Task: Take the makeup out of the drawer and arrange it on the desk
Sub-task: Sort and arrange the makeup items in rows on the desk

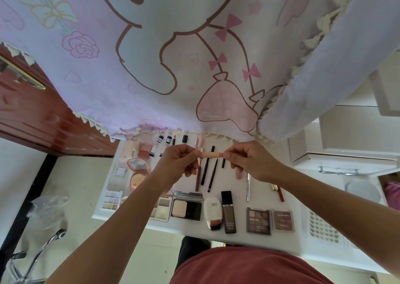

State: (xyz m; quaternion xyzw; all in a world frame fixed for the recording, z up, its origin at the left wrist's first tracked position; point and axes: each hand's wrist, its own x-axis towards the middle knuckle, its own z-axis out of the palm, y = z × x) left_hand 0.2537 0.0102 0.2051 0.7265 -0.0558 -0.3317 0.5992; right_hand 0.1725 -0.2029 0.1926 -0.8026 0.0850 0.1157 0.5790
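Above the white desk (186, 225), both hands hold a slim peach makeup stick (211, 154) level. My left hand (179, 161) pinches its left end and my right hand (246, 160) pinches its right end. Makeup lies in rows on the desk below: several dark pencils (205, 169), a round pink compact (138, 164), a black powder compact (187, 207), a white tube (213, 213), a brown bottle (228, 212) and two eyeshadow palettes (258, 221). The drawer is not clearly in view.
A pink cartoon curtain (173, 56) hangs over the desk's far edge. A red-brown wooden door (36, 114) stands at left. A clear chair (45, 216) is at lower left. White storage units (346, 136) and a white perforated basket (322, 227) flank the right.
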